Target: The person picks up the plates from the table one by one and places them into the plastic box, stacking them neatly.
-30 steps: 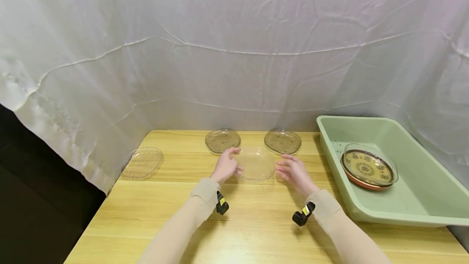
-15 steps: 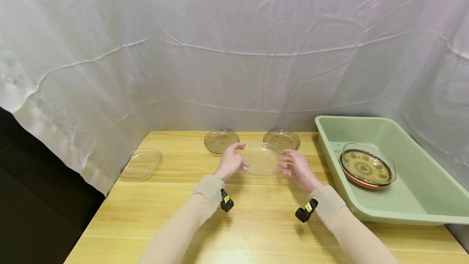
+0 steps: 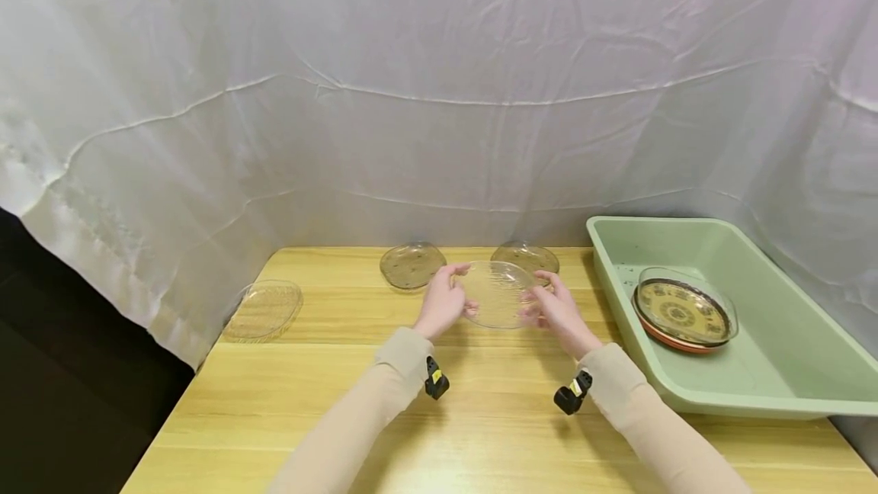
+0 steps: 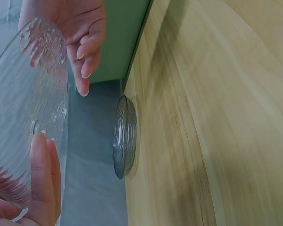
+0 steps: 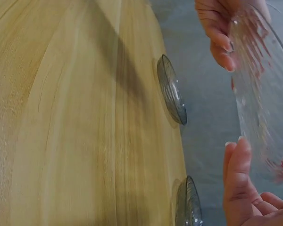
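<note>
A clear, ripple-textured glass plate (image 3: pixel 497 297) is raised above the table between both hands. At its left rim, my left hand (image 3: pixel 441 305) grips it with the thumb on top and fingers below. My right hand (image 3: pixel 561 315) holds the opposite rim, thumb above and fingertips underneath. Seen from the left wrist, the glass plate (image 4: pixel 19 108) tilts up, and the right thumb shows blurred through it. From the right wrist, straight right fingers (image 5: pixel 239 160) lie against its underside. Beyond the hands, two greyish glass plates (image 3: pixel 413 265) (image 3: pixel 523 254) rest at the table's back edge.
Another clear plate (image 3: pixel 266 308) lies at the table's left edge. On the right stands a green basin (image 3: pixel 789 383) holding a stack of plates, a patterned plate (image 3: pixel 682 315) under clear glass. A pale curtain (image 3: pixel 439 151) hangs behind the wooden table (image 3: pixel 480 418).
Both hands have closed in on the clear plate's rims and lifted it off the table, shifting it slightly right and tilting it. The other plates and the basin stay put.
</note>
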`<state>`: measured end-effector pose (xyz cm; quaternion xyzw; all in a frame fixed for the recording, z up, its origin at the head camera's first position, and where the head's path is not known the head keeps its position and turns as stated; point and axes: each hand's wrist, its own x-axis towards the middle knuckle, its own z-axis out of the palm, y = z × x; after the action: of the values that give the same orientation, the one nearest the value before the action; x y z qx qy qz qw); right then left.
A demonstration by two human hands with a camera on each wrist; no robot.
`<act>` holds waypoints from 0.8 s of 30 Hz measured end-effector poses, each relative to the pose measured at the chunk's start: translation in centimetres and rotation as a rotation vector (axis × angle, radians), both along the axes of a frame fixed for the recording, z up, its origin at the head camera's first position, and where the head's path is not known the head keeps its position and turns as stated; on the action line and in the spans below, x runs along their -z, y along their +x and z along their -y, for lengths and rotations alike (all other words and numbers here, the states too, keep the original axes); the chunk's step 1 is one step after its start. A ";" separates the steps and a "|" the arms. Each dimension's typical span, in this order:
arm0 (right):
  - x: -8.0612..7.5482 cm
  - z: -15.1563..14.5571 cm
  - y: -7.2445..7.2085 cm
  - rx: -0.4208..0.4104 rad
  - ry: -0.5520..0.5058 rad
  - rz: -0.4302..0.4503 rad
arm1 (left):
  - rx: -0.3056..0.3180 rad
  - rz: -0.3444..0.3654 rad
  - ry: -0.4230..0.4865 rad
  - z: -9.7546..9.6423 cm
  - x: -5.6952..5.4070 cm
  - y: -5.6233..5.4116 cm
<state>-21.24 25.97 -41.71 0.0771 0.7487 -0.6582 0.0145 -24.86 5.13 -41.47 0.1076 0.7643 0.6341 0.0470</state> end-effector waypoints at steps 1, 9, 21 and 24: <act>0.0 0.0 0.0 0.001 0.016 -0.005 | 0.000 -0.001 0.006 -0.1 0.0 0.0; -0.1 0.4 0.1 -0.006 0.061 -0.038 | 0.000 -0.013 0.009 -1.0 0.0 0.5; 0.2 0.6 0.3 -0.006 0.091 -0.048 | 0.007 -0.016 -0.006 -1.4 0.8 0.7; 0.2 0.6 0.2 -0.009 0.095 -0.045 | 0.014 -0.013 -0.003 -1.5 1.0 0.6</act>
<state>-21.01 25.41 -41.92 0.0597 0.7796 -0.6234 -0.0031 -24.21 6.59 -42.51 0.1170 0.7646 0.6320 0.0465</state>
